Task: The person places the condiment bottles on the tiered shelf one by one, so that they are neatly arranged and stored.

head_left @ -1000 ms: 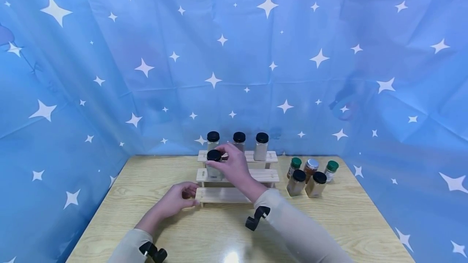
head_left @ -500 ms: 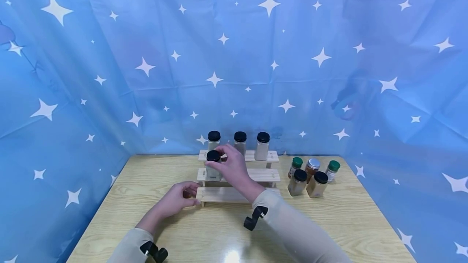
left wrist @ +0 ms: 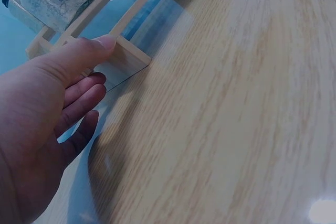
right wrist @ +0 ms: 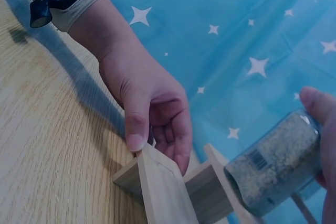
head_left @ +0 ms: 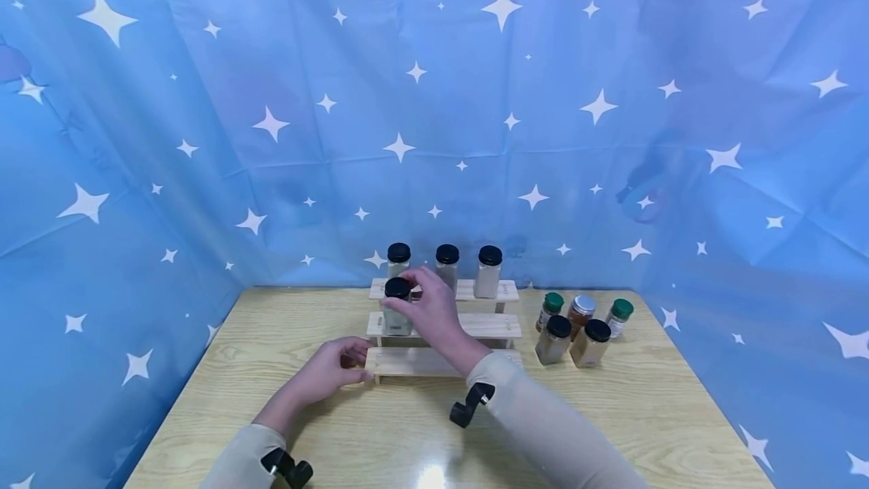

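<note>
My right hand (head_left: 437, 312) pinches a square glass spice jar (head_left: 397, 321) with a black lid and pale, flaky contents. The jar stands nearly upright at the left end of the middle step of a three-step wooden spice rack (head_left: 414, 362). In the right wrist view, the bottom of that jar (right wrist: 275, 163) meets the step or sits very close to it. My left hand (head_left: 327, 372) holds the left end of the lowest step, with the thumb (left wrist: 102, 44) on its front edge and the fingers curled behind.
Along the top step stand three black-lidded jars, the rightmost jar (head_left: 486, 278) holding something pale. Right of the rack, several jars cluster on the wooden table (head_left: 305, 451), among them a green-lidded jar (head_left: 619, 315) and a silver-lidded jar (head_left: 581, 309). A blue starry curtain (head_left: 434, 96) hangs behind.
Both hands keep their holds, and the jar stays at the left of the middle step with barely any motion. The whole head view has shifted very slightly.
</note>
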The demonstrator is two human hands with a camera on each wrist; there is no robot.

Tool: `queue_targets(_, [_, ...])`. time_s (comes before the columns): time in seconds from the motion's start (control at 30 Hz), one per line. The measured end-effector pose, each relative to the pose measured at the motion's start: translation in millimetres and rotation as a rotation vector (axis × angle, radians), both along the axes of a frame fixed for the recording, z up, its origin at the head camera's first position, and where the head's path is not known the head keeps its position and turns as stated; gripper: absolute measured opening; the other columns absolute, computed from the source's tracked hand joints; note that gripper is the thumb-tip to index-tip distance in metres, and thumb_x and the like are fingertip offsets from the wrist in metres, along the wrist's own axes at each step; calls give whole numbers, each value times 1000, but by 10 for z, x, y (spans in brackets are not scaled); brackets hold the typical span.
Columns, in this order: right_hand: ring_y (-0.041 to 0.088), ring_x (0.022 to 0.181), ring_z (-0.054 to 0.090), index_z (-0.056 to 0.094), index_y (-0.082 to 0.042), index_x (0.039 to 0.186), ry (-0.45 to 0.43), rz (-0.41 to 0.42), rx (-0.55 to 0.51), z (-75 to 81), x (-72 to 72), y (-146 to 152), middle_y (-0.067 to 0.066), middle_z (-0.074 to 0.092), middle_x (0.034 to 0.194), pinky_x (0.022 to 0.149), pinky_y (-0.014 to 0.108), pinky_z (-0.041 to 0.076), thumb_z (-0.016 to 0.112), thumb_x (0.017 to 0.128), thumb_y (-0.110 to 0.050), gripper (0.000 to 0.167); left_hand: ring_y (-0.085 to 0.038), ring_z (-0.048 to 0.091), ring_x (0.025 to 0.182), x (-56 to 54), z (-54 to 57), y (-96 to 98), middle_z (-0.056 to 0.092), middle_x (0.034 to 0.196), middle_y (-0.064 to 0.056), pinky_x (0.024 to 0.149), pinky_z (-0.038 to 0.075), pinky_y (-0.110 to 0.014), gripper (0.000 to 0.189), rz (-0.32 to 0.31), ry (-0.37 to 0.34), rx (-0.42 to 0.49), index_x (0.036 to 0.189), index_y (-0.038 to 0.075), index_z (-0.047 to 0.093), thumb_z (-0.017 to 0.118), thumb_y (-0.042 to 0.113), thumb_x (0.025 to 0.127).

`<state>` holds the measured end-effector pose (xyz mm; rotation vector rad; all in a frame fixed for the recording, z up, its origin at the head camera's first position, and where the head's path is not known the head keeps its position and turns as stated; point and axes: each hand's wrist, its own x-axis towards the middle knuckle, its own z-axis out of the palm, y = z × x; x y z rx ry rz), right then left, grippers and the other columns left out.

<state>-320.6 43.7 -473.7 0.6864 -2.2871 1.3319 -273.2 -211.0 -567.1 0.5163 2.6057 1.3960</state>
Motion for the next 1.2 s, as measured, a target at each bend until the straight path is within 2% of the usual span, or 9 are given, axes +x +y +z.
queue_targets(0.1, [13, 100, 70, 76, -13, 121, 2, -6, -2, -11, -4, 4, -4, 71, 111, 84, 27, 63, 99, 85, -31, 46, -17, 70, 107, -1, -5, 5, 75, 116, 5, 97, 57, -39, 53, -5, 11, -8, 139, 9, 71, 91, 26, 94])
queue_targets(0.33, [13, 101, 70, 75, -13, 122, 7, 6, -5, -20, -16, 10, -3, 71, 113, 85, 27, 63, 98, 86, -32, 46, -16, 69, 109, -8, -1, 11, 75, 116, 5, 99, 56, -40, 53, 9, -12, -1, 140, 12, 71, 91, 27, 93])
queue_targets(0.57, [14, 100, 70, 75, -12, 122, -5, 10, -3, -17, -14, 8, -2, 71, 113, 84, 27, 63, 98, 87, -30, 46, -17, 70, 108, -5, -5, 10, 75, 116, 4, 98, 56, -40, 55, -1, 6, 8, 140, 9, 71, 92, 28, 93])
queue_targets(0.83, [20, 100, 72, 74, -10, 123, -6, 19, -6, -10, -25, 22, 0, 70, 112, 84, 27, 63, 100, 83, -27, 51, -18, 69, 108, -10, -20, 11, 75, 116, 4, 98, 56, -42, 54, -4, 7, 2, 139, 9, 71, 92, 28, 93])
queue_targets(1.03, [21, 107, 69, 74, -9, 125, 39, 26, -7, 32, 6, 79, 0, 70, 115, 89, 31, 63, 101, 82, -29, 55, -18, 70, 108, -6, -22, 13, 76, 116, 3, 98, 57, -39, 55, -6, 10, 2, 140, 8, 71, 92, 28, 93])
queue_targets(1.2, [23, 107, 69, 74, -6, 123, 72, 45, -5, 122, 85, 188, 4, 71, 114, 91, 33, 63, 100, 82, -25, 52, -17, 69, 108, -10, -25, 3, 75, 116, 5, 99, 56, -40, 55, 9, 3, 1, 139, 11, 71, 93, 29, 92])
